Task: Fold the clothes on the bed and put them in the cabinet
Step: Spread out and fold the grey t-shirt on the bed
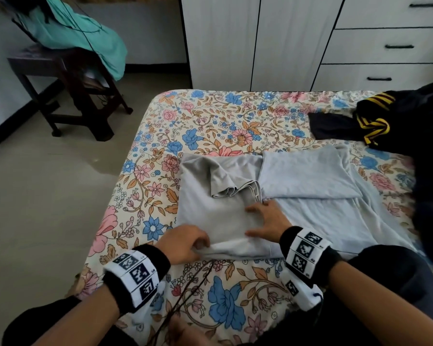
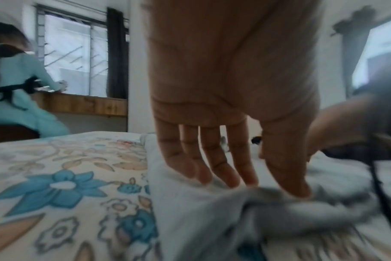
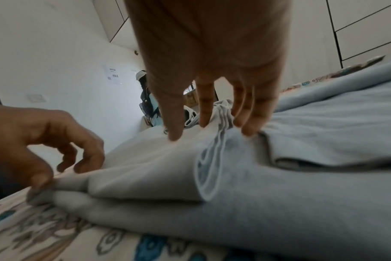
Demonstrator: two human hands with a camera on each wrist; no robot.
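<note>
Two hands work at the near edge of a pale grey shirt [image 1: 210,211] lying on the floral bed [image 1: 210,121]. The left hand [image 1: 183,242] sits at the shirt's near-left corner, its fingers [image 2: 203,169] pointing down onto the cloth and the thumb pressing a bunched fold at the hem, so it pinches the fabric. The right hand [image 1: 265,221] lies flat with fingers [image 3: 203,109] spread and straight, pressing the shirt where the folded-over left panel meets the bluer right half.

That left panel is doubled inward, its sleeve [image 1: 223,178] folded across the top and the raw sleeve opening facing the middle. The right half spreads looser toward the right, with a folded flap [image 1: 308,176] lying across its upper part and wrinkles running down to the near edge.

A dark garment with yellow stripes [image 1: 375,123] lies at the far-right corner of the bed, apart from the shirt. Bare sheet shows between the shirt and the bed's left and far edges. Beyond the far edge stands the white cabinet [image 1: 260,41], doors closed, with drawers [image 1: 390,46] to its right. A dark chair [image 1: 68,83] draped with teal cloth [image 1: 85,33] stands on the floor to the left.
</note>
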